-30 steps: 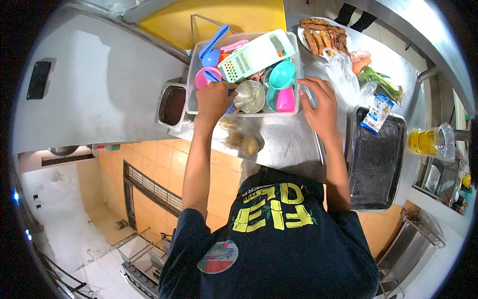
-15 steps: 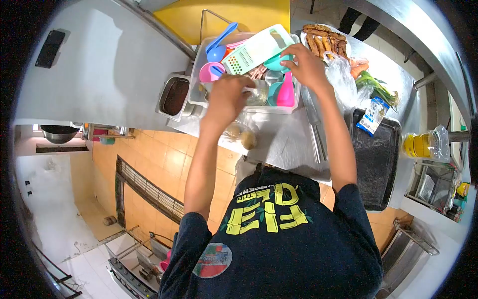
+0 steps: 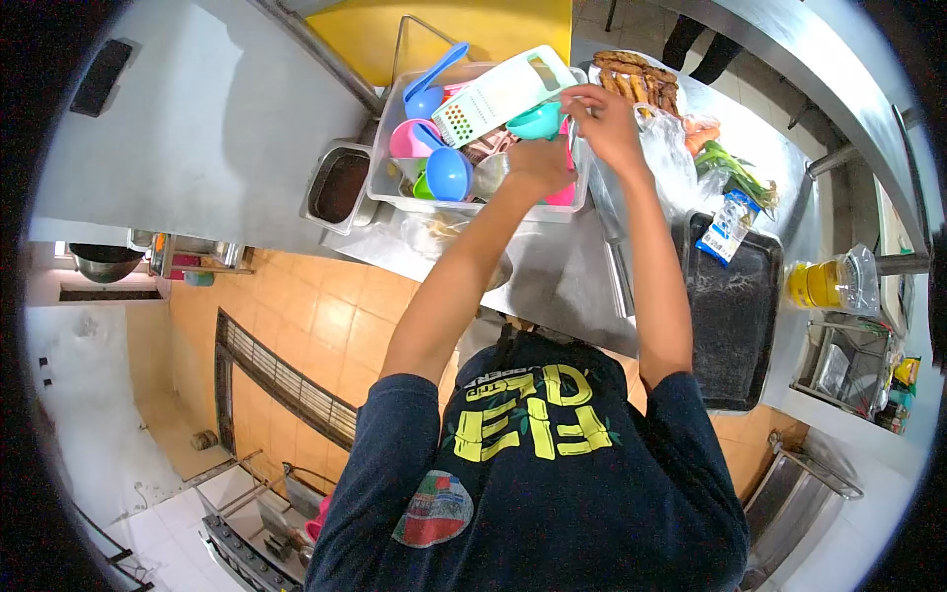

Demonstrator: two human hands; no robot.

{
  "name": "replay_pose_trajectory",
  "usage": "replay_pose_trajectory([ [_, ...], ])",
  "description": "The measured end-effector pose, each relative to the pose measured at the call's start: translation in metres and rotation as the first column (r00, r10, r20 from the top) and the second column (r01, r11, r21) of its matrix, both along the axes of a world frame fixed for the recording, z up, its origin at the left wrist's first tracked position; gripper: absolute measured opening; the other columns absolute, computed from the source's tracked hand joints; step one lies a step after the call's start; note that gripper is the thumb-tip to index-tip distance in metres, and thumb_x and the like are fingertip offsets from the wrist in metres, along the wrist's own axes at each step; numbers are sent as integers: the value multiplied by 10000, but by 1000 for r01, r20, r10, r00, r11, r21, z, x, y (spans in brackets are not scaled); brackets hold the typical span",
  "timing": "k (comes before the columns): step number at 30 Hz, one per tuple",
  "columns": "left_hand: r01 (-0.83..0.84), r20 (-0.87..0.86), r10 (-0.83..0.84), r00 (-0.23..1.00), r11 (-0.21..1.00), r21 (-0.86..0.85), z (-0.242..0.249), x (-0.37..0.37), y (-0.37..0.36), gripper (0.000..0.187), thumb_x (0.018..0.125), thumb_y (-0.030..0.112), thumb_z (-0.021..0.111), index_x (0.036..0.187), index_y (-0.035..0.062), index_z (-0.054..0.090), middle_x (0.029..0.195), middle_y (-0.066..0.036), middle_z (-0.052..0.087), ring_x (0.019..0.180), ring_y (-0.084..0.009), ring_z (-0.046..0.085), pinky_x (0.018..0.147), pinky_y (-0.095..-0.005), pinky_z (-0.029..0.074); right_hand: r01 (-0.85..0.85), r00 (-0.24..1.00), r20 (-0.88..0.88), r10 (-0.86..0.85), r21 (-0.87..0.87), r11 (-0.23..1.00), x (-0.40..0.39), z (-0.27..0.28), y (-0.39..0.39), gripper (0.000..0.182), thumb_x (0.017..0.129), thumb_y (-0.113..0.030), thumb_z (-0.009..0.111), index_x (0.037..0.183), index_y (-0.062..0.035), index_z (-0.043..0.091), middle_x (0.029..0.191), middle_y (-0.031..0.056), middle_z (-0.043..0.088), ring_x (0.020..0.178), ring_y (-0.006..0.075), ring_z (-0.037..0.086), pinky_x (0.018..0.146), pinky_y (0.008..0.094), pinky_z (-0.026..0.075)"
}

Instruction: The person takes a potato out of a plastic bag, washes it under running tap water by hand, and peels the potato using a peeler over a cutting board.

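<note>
A clear plastic bin (image 3: 380, 178) full of kitchen tools is under both hands. My left hand (image 3: 541, 166) reaches down into its right side, beside a pink scoop (image 3: 562, 194). Its fingertips are mostly hidden, so I cannot see what they hold. My right hand (image 3: 604, 118) hovers at the bin's right rim, fingers curved and apart, near the grater's handle end. A pale green grater (image 3: 498, 99) lies across the tools, with a teal bowl (image 3: 534, 120) under its edge. Blue scoops (image 3: 450, 175) and a pink cup (image 3: 406, 140) sit at the left.
A metal pan of dark contents (image 3: 338, 187) stands left of the bin. To the right are a plate of browned food (image 3: 636, 79), plastic bags (image 3: 666, 148), green leaves (image 3: 735, 173), a blue-white packet (image 3: 730, 227), a black tray (image 3: 732, 326) and a yellow-filled container (image 3: 824, 284).
My left hand has moved right, deeper into the bin, uncovering a blue scoop. My right hand has drawn off the teal bowl toward the rim. The view has shifted slightly.
</note>
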State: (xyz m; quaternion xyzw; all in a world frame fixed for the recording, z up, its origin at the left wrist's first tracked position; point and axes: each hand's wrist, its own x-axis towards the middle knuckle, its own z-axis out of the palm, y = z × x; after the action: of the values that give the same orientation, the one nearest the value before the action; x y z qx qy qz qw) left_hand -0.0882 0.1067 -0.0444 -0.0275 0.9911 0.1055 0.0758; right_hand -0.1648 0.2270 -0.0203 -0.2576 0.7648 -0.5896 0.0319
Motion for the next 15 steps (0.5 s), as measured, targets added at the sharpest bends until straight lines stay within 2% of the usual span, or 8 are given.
replay_pose_trajectory([
  [1,-4,-13,4,1000,1000,20,-2,-2,-6,628,792,442,694,1313,116,564,1098,-175,705,990,-374,692,848,-481,553,31,999,-15,-32,-75,997,5,0,9,220,940,-184,676,1100,-36,704,953,66,738,843,103,686,593,251,504],
  [2,-8,-24,9,1000,999,37,-4,-1,-13,658,766,452,711,1324,133,570,1104,-168,706,982,-365,696,843,-474,557,92,992,96,-85,-79,993,12,1,24,215,955,-184,656,1107,-38,700,961,50,736,865,105,688,587,250,494],
  [5,5,-72,7,997,986,169,23,15,-40,666,713,433,737,1330,222,600,1115,-147,709,959,-356,700,830,-467,562,176,981,100,-167,-86,981,26,-6,65,196,942,-172,654,1076,-41,713,919,59,733,830,122,694,617,261,523],
  [8,5,1,-5,1000,984,177,29,17,-55,626,702,392,731,1308,277,626,1093,-137,716,955,-359,696,830,-466,563,225,967,133,-218,-41,973,31,-25,96,184,953,-152,638,1091,-51,708,926,52,729,782,115,671,602,254,504],
  [11,12,17,-15,1000,988,156,36,21,-54,625,696,389,733,1302,274,628,1047,-145,721,948,-367,692,827,-463,564,234,961,160,-227,-28,972,31,-37,107,173,959,-138,628,1085,-49,705,912,42,724,711,90,616,597,240,472],
  [15,34,-172,-5,985,985,169,26,30,-77,530,703,367,764,1217,260,690,1023,-125,731,941,-340,696,810,-442,562,204,965,174,-197,-23,979,41,-28,107,169,960,-127,619,1085,-54,705,875,28,713,669,70,562,606,234,445],
])
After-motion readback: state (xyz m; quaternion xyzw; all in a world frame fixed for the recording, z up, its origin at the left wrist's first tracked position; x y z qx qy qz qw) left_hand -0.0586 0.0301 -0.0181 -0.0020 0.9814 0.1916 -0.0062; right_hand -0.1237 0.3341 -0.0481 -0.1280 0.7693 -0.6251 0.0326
